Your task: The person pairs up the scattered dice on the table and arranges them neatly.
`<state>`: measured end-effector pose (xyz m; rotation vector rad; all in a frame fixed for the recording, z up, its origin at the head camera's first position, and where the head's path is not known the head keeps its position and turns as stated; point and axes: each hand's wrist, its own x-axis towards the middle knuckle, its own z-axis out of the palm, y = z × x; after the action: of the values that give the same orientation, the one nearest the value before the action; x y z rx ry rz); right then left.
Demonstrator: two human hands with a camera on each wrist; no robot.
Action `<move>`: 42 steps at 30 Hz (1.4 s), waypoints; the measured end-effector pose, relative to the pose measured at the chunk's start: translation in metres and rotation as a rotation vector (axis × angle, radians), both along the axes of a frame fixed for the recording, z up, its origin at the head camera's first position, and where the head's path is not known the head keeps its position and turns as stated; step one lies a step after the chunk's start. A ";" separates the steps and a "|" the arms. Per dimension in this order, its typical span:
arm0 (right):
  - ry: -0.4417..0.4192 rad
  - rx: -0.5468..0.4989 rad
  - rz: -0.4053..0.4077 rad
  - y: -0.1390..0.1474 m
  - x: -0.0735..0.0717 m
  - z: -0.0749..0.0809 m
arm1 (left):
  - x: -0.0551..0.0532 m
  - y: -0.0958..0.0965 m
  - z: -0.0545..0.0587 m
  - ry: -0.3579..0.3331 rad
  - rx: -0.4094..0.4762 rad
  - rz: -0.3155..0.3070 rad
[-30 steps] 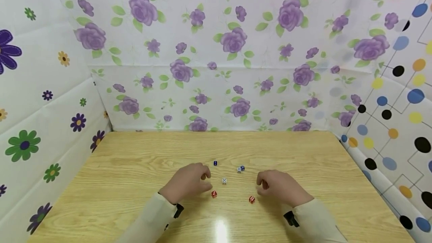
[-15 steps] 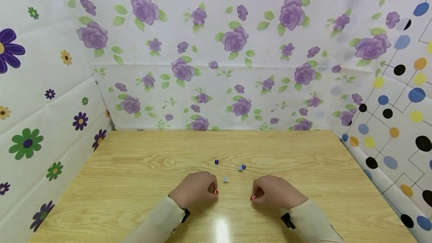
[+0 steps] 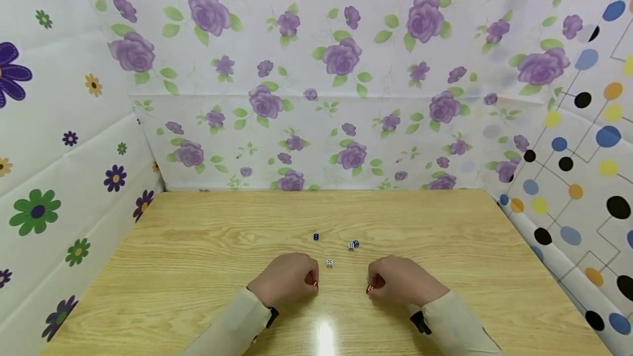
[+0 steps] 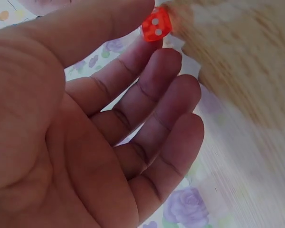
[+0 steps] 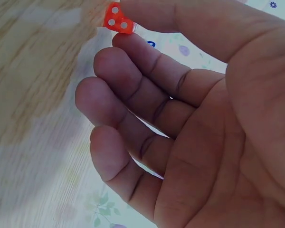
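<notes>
Between thumb and index fingertip, my left hand (image 3: 289, 278) pinches a red die (image 4: 156, 23) with white pips, low over the wooden table. My right hand (image 3: 403, 280) pinches a second red die (image 5: 118, 19) in the same way, to the right of the first. In both wrist views the other fingers lie loosely bent below the die. A white die (image 3: 329, 262) rests on the table between the hands, a little farther back. Behind it a dark blue die (image 3: 316, 237) stands alone, while another white die (image 3: 351, 245) overlaps a second blue die (image 3: 356, 243).
The light wooden table (image 3: 222, 224) reaches back to a hanging cloth with purple roses (image 3: 341, 59). Patterned cloths close off both sides, one with flowers (image 3: 37, 211), one with coloured dots (image 3: 608, 136). A bright reflection shines near the table's front.
Both hands have come down and inward onto the two red dice and now pinch them. The white and blue dice have stayed where they were.
</notes>
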<state>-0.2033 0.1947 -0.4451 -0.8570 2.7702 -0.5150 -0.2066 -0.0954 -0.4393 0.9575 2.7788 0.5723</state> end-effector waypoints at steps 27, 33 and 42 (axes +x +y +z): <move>-0.029 0.010 0.037 0.000 0.001 0.004 | -0.003 -0.001 0.001 -0.087 0.018 -0.054; -0.027 0.014 0.044 0.000 0.002 0.005 | -0.001 -0.001 0.002 -0.099 0.017 -0.050; -0.044 0.007 0.063 -0.003 0.004 0.008 | 0.001 0.002 0.004 -0.068 0.013 -0.067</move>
<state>-0.1996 0.1917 -0.4371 -0.9168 2.6941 -0.5063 -0.2056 -0.0930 -0.4355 1.0106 2.6754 0.6018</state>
